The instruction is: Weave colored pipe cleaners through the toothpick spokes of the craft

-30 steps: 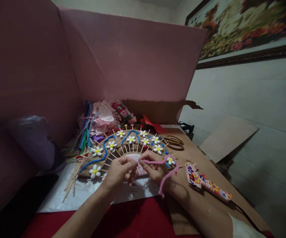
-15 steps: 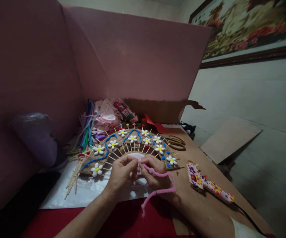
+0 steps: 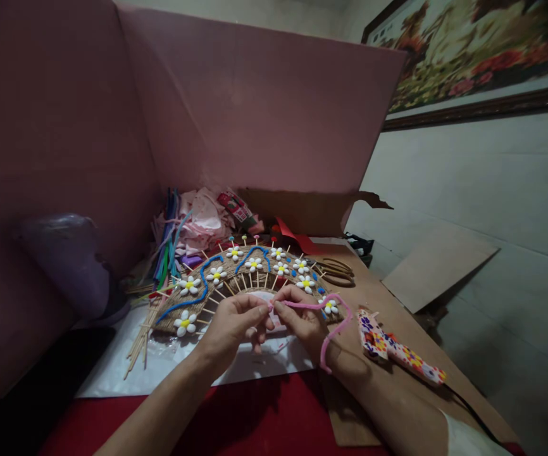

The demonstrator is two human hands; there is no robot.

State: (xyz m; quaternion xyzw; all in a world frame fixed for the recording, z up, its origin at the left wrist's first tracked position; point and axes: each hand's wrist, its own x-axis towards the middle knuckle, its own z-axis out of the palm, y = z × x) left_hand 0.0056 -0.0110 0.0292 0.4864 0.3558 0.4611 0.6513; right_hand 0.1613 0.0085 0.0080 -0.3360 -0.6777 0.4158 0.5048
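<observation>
A pink pipe cleaner [image 3: 339, 329] runs from between my fingertips over the back of my right hand and hangs in a bent curve. My left hand [image 3: 240, 320] pinches its end between thumb and forefinger. Close against it, my right hand [image 3: 300, 313] pinches the same pipe cleaner. Behind both hands stands an arch wrapped in twine [image 3: 193, 297], decorated with white flowers with yellow centres, blue wavy strips and blue dots. Thin wooden sticks poke out along its inner and outer edges. My hands hide part of its middle.
Scissors [image 3: 335, 271] lie right of the arch. A flower-patterned glue gun [image 3: 397, 351] with a cord is on the brown board. Coloured pipe cleaners [image 3: 166, 250] and pink scraps [image 3: 205, 218] are piled behind left. Loose sticks [image 3: 137, 342] lie at left on white sheeting [image 3: 107, 373].
The loose length of pink pipe cleaner has swung right and up, now hanging beside my right wrist. My right hand has turned slightly; both hands stay together.
</observation>
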